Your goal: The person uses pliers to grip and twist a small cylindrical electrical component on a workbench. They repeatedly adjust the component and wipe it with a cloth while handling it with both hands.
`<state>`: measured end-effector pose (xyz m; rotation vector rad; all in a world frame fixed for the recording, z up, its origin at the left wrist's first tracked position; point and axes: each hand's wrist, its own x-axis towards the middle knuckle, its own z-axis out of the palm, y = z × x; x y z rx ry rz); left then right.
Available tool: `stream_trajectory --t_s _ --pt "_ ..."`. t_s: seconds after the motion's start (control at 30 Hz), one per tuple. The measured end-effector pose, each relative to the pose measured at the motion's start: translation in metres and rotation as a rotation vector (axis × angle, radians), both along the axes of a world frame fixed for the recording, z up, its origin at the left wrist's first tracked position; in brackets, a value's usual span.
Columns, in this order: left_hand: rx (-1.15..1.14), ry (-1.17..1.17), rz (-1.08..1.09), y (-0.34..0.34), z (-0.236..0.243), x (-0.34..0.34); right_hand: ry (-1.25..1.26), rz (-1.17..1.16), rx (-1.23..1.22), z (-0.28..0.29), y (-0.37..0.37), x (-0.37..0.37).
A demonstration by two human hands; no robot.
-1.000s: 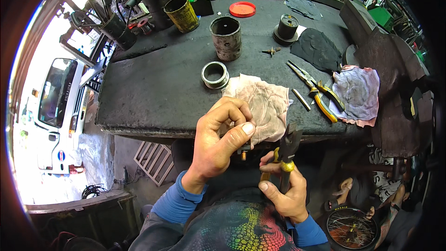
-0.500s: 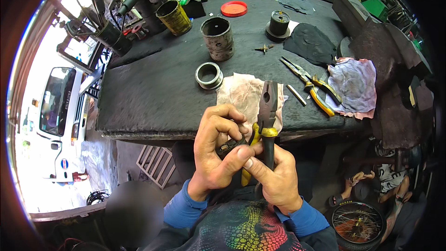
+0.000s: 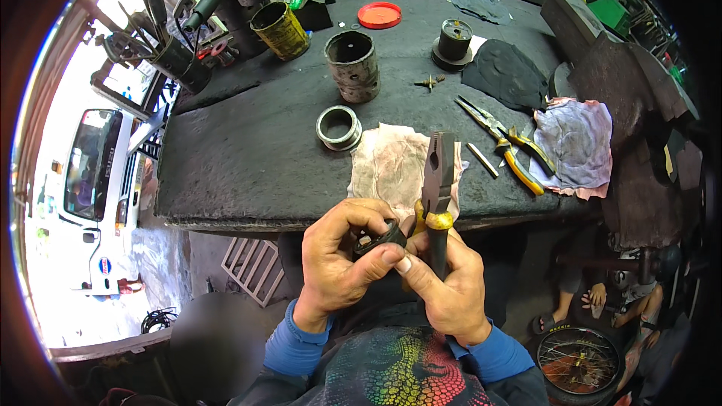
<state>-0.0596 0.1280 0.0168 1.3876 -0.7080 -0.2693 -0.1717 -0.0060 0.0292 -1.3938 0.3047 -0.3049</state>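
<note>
1. Toward the far left of the desk (image 3: 233,165) stands a yellow can (image 3: 287,36), well apart from the hands.
2. The left hand (image 3: 335,259) is raised just before the desk's near edge, its fingers and thumb closed in a pinch. A light, firm hold seems best, with fingertips on the rim rather than over the opening.
3. Beyond it on the desk sit a metal ring (image 3: 340,140) and, just behind, a tall metal cylinder (image 3: 353,77).
4. In the left hand's pinch is a dark round part (image 3: 389,235), tilted, its opening partly in view. Tilting that opening toward the light would likely help.
5. Past the part, on the desk, lies a pale cloth (image 3: 383,162), a sensible soft spot below should anything slip.
6. The right hand (image 3: 455,286) is wrapped around the handles of a pair of pliers (image 3: 438,173), head upward. The jaws look closed or nearly so. The two thumbs almost meet; bracing them together should steady both hands, with the metal head clear of the left fingers.
7. Farther right lie a short rod (image 3: 482,159), long-nose pliers (image 3: 504,143) and a lilac cloth (image 3: 577,143), all out of the way.
</note>
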Motion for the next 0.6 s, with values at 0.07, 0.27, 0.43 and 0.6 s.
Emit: stream_trajectory --t_s 0.07,0.27,0.43,0.6 --pt "-0.006 -0.006 -0.006 0.001 0.0 0.005 0.01 0.006 -0.006 0.003 0.0 0.001" --pt "-0.071 0.399 -0.068 0.001 0.006 0.011 -0.031 0.063 -0.066 0.001 -0.002 -0.005" --pt "-0.103 0.592 -0.151 0.0 0.018 0.028 -0.025 -0.002 -0.784 -0.024 -0.032 -0.032" --pt "-0.005 0.382 -0.092 -0.001 0.026 0.031 -0.14 0.055 -1.444 0.004 -0.063 -0.034"
